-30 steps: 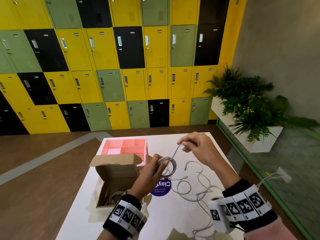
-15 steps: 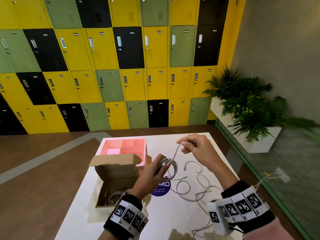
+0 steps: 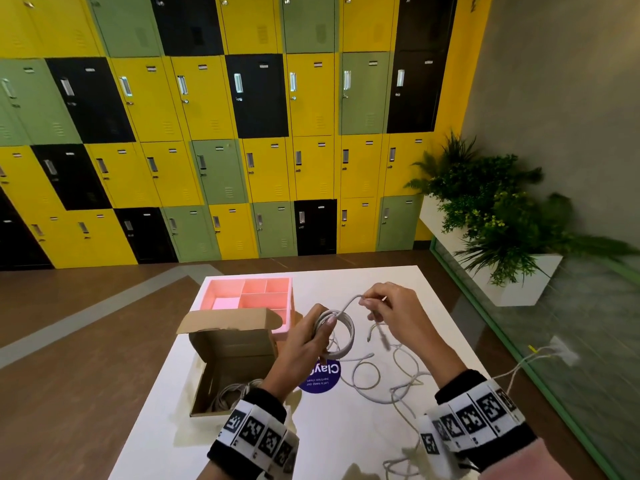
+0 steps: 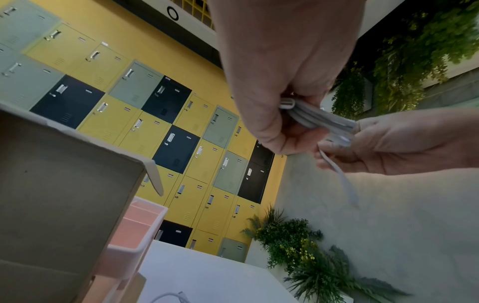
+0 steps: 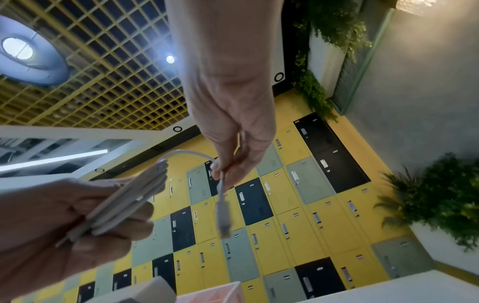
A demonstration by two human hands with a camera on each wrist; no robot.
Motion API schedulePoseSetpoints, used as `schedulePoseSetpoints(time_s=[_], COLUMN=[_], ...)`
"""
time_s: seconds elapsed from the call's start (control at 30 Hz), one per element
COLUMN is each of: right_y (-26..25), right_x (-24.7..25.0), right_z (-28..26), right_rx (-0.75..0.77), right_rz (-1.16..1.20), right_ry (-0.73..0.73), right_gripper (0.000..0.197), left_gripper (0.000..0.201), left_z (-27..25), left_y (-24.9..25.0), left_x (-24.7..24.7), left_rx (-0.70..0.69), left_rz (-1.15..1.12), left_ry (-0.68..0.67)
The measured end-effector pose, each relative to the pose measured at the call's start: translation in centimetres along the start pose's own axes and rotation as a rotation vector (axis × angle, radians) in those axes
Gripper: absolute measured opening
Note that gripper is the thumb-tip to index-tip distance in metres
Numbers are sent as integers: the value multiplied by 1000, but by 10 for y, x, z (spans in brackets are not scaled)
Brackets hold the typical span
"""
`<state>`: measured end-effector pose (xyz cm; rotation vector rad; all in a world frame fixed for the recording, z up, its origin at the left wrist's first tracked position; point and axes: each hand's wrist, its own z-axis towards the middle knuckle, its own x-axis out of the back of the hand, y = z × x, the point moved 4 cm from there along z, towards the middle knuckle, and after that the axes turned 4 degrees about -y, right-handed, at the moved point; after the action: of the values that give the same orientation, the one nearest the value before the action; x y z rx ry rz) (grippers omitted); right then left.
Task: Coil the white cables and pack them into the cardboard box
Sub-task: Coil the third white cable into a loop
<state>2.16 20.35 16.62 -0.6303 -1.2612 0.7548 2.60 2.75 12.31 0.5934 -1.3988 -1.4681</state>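
My left hand (image 3: 310,336) grips a coil of white cable (image 3: 341,332) above the white table (image 3: 346,445); the same coil (image 4: 321,119) (image 5: 127,203) shows edge-on in both wrist views. My right hand (image 3: 388,308) pinches that cable's free end (image 3: 349,303) to the right of the coil. Its plug (image 5: 224,223) dangles below the fingers. The open cardboard box (image 3: 235,362) stands left of my left hand, with a coiled cable (image 3: 232,396) lying inside. More loose white cable (image 3: 391,379) sprawls on the table under my right hand.
A pink divided tray (image 3: 256,299) sits behind the box. A round purple sticker (image 3: 320,375) marks the table under the coil. Lockers (image 3: 221,133) line the far wall. A white planter with green plants (image 3: 498,216) stands at the right beside a green-framed glass panel (image 3: 554,393).
The coil in my left hand has gained another loop. My right hand has moved slightly right and down with the free end, which is now short.
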Motion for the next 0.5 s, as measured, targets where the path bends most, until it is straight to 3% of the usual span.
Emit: schedulePoseSetpoints(time_s=[0.13, 0.27, 0.37, 0.5], right_y=[-1, -4, -5, -7], right_x=[-6, -16, -23, -31], right_z=[-1, -6, -12, -17], right_rx=[-105, -157, -208, -168], right_rz=[387, 631, 639, 393], right_ry=[-21, -48, -95, -187], right_gripper=[10, 11, 19, 19], left_gripper=[13, 14, 17, 20], left_z=[0, 3, 5, 7], left_y=[0, 1, 0, -4], left_x=[-4, -3, -3, -1], left_rx=[3, 11, -4, -9], left_rz=[-14, -12, 13, 38], left_ry=[-15, -10, 2, 54])
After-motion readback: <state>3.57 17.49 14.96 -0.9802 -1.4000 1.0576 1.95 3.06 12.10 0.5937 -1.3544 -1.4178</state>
